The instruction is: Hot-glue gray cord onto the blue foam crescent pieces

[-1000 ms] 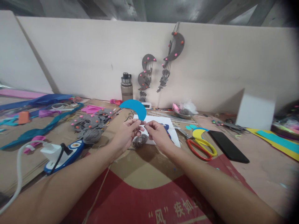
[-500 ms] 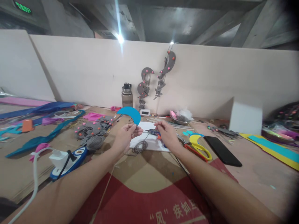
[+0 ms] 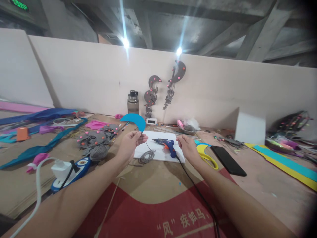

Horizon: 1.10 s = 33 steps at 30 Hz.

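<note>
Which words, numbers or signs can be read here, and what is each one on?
"“风” 疾如马": on the cardboard; anything after is cut off by the right arm.
Green sign: too blurred.
Small display: too small.
Power strip: markings too small.

- Btwn L hand (image 3: pixel 133 143) & R hand (image 3: pixel 187 145), low path is obstructed by glue gun (image 3: pixel 170 147) & grey yarn coil (image 3: pixel 146 157); room is left above.
- Behind L hand, space is taken up by held blue crescent (image 3: pixel 135 120).
- Nr front, flat cardboard (image 3: pixel 153 181) is left open btwn forearms, crossed by blk cord (image 3: pixel 198 190).
- R side: low path is blocked by yellow scissors handle (image 3: pixel 213 162), blk phone (image 3: pixel 228 161).
- Rear: blocked by bottle (image 3: pixel 133 105), bowl (image 3: pixel 189 131).
</note>
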Each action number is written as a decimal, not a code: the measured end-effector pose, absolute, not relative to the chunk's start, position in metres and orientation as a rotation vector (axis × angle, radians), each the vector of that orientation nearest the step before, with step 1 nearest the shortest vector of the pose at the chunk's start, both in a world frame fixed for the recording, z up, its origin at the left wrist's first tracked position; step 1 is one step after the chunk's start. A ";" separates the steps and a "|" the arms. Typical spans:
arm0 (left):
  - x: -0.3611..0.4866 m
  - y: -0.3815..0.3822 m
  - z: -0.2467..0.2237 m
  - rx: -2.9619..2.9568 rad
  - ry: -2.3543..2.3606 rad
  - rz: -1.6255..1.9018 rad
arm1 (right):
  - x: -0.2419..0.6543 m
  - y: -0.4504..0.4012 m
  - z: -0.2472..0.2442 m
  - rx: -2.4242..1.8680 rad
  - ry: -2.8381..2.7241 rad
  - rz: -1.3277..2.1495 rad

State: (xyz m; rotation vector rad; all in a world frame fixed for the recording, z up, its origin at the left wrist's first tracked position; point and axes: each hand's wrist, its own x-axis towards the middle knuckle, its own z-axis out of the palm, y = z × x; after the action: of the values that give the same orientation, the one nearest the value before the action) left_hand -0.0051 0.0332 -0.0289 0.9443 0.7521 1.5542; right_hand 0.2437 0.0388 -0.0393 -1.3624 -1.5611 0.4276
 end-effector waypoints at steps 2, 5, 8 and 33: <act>-0.005 0.033 -0.028 0.943 0.750 1.543 | 0.244 0.038 -0.037 -1.367 -1.559 0.419; -0.005 0.031 -0.027 0.951 0.743 1.526 | 0.241 0.035 -0.033 -1.367 -1.555 0.417; -0.004 0.030 -0.028 0.962 0.753 1.513 | 0.237 0.029 -0.027 -1.350 -1.581 0.420; -0.002 0.031 -0.035 0.989 0.839 1.446 | 0.221 0.016 -0.031 -1.258 -1.506 0.567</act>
State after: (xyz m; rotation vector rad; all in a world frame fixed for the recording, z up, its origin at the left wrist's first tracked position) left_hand -0.0019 0.0311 -0.0346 0.9895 0.8386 1.4456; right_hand 0.2212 0.0165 -0.0312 -1.2581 -1.5057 0.5665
